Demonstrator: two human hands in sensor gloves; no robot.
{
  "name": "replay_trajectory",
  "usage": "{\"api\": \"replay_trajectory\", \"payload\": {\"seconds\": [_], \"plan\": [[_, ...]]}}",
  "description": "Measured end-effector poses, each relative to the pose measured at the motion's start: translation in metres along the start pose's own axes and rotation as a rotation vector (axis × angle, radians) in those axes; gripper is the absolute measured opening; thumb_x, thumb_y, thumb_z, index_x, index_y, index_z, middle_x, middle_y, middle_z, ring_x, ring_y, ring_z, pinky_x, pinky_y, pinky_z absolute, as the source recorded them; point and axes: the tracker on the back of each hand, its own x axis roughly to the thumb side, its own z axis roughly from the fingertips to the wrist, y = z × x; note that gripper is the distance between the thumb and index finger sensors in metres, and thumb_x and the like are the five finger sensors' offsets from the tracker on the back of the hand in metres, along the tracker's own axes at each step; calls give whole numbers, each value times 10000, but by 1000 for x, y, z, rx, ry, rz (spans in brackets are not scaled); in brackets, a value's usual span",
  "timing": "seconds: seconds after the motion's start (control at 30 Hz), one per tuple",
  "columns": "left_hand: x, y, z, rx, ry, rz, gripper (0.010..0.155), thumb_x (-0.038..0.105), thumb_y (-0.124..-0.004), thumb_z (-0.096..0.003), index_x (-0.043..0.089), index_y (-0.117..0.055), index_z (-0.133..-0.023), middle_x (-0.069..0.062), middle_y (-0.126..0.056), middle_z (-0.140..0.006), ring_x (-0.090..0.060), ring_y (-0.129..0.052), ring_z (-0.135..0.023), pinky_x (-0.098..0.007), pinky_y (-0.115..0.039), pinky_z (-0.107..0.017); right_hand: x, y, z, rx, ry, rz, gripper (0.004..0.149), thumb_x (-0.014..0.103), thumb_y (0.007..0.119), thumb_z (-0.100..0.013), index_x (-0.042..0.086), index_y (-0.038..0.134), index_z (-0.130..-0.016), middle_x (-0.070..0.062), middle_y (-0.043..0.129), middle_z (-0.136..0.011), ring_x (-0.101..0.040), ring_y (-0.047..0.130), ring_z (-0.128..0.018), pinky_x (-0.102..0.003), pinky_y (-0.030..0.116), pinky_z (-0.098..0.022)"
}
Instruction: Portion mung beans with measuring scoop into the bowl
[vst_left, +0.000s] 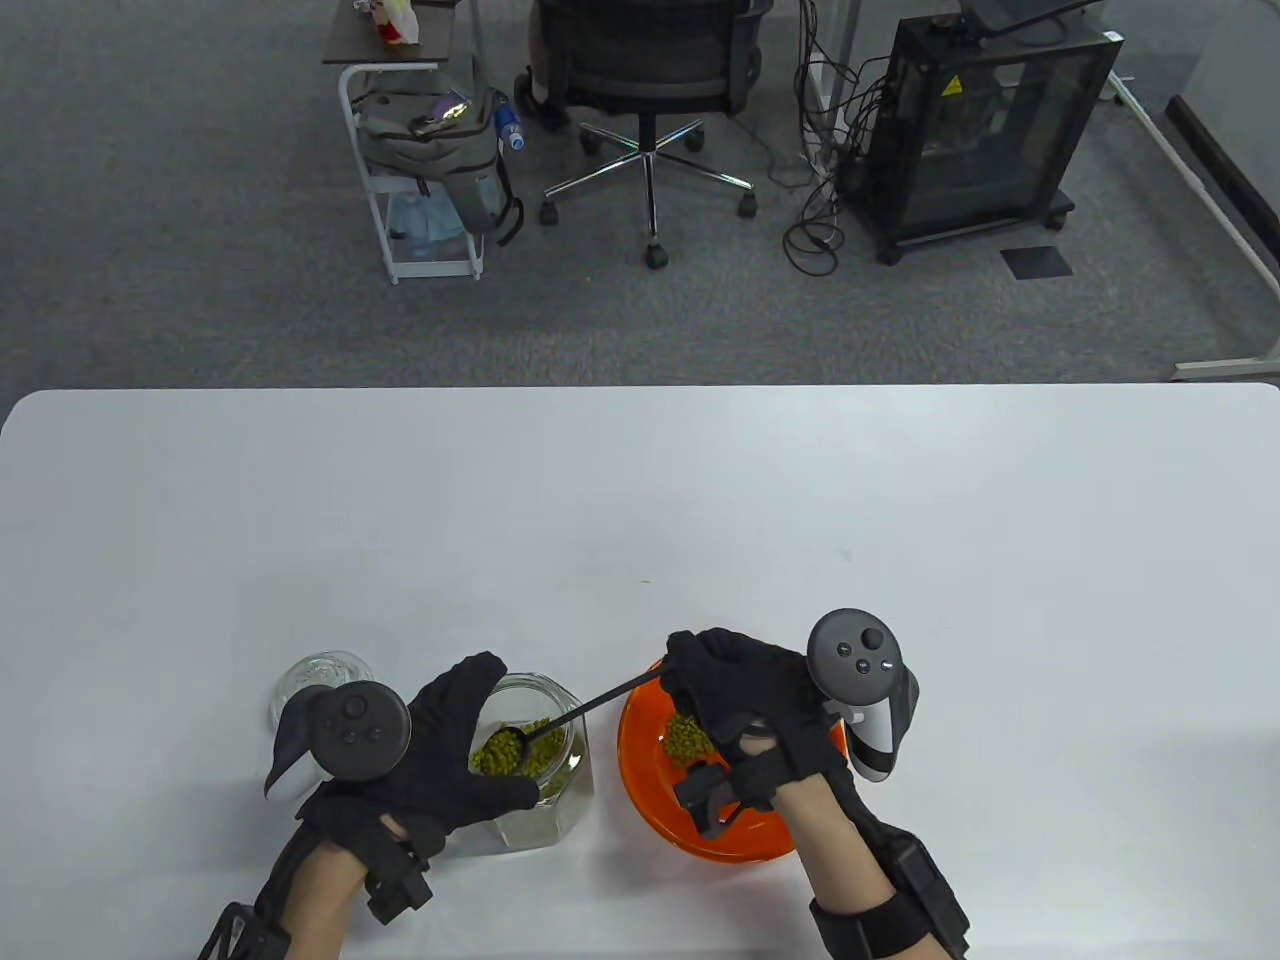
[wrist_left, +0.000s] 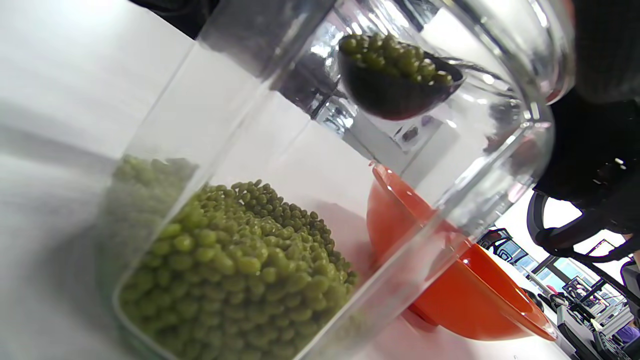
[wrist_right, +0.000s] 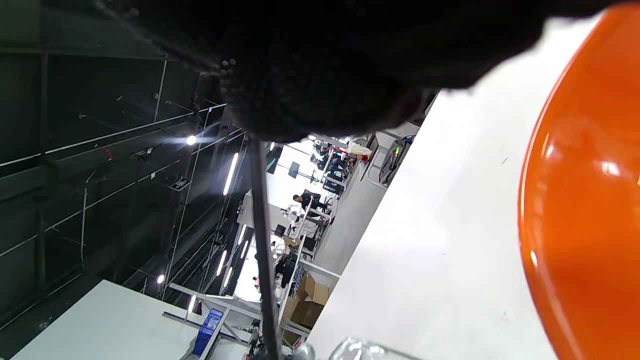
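A clear glass jar (vst_left: 535, 775) of green mung beans (wrist_left: 235, 270) stands near the table's front edge. My left hand (vst_left: 455, 750) grips the jar, fingers curled round its side. My right hand (vst_left: 745, 700) pinches the handle of a black measuring scoop (vst_left: 505, 742). The scoop's cup (wrist_left: 397, 75) is heaped with beans and sits at the jar's mouth. Its thin handle (wrist_right: 262, 250) runs out from under my right glove. An orange bowl (vst_left: 650, 770) stands just right of the jar, under my right hand, with some beans (vst_left: 685, 738) inside.
A glass lid (vst_left: 320, 680) lies on the table behind my left hand. The white table (vst_left: 640, 520) stretches far and wide beyond the jar and bowl. Past its far edge are an office chair (vst_left: 645, 90), a cart and a black cabinet on the floor.
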Motion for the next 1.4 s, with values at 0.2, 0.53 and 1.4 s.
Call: {"api": "replay_trajectory", "payload": {"seconds": [0.2,0.53,1.4], "plan": [[0,0,0,0,0,0,1213,827,-822,-431,16,-218,-1101,-312,-321,-1158,-603,-513,-1042,-765,-480,-720,1,-16,-1,-22,7,-49,434,434,803,-485,50,990,-560,-115,1023,-404,-214,971,-200,-376,851,-181],[0,0,0,1,1,0,1212,827,-822,-433,16,-218,-1101,-313,-321,-1157,-604,-512,-1041,-765,-479,-720,3,-41,-3,-32,36,-149,434,434,803,-486,49,989,-562,-116,1022,-406,-216,970,-202,-377,851,-182],[0,0,0,0,0,-2,1213,829,-819,-432,15,-217,-1100,-313,-320,-1158,-602,-512,-1042,-766,-479,-720,-60,-143,10,-120,135,-34,435,439,816,-489,52,990,-581,-123,1020,-434,-229,971,-230,-386,847,-207]]}}
